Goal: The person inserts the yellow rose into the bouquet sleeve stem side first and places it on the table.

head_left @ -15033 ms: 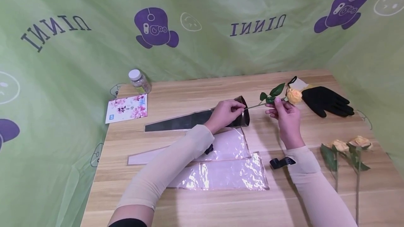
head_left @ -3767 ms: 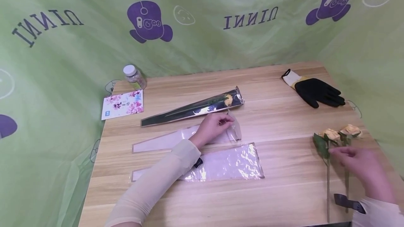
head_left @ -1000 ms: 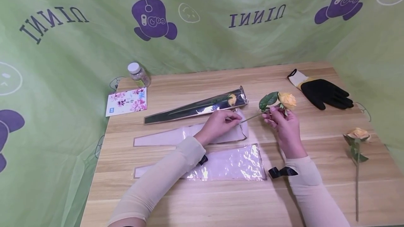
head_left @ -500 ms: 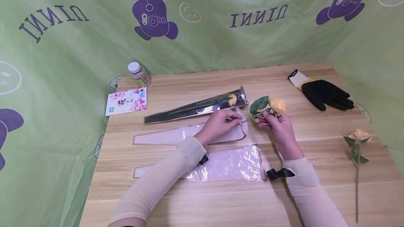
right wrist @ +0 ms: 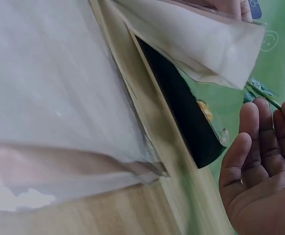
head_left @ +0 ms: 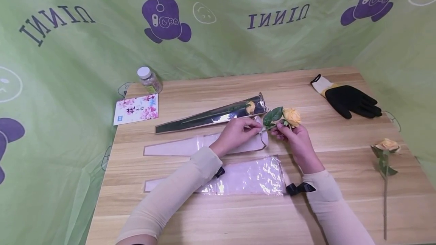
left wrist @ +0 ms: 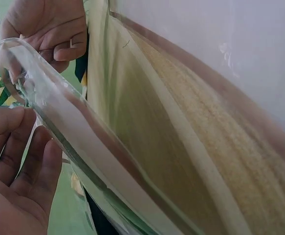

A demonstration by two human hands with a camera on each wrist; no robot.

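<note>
My left hand (head_left: 240,133) pinches the top edge of the mouth of a pale flower sleeve (head_left: 180,146) with a brown border; the mouth gapes in the left wrist view. My right hand (head_left: 298,141) holds a peach-yellow artificial rose (head_left: 291,117) by its stem, just below the bloom. A green stem (right wrist: 264,92) runs from the right fingers to the sleeve's mouth, its lower part hidden by the sleeve and left hand. The bloom and leaves (head_left: 272,115) are outside. Behind lies a black sleeve (head_left: 190,122) with another rose (head_left: 250,107) inside.
Nearer the front lies another pale sleeve (head_left: 248,177), flat and shiny. A single rose (head_left: 386,162) lies at the right. A black glove (head_left: 352,99) sits at the back right. A floral card (head_left: 136,109) and a white-capped jar (head_left: 150,80) are at the back left.
Over the last second the right hand has moved left, bringing the rose closer to the sleeve's mouth. Earlier, one rose went into the black sleeve, and another was picked up from the right.
</note>
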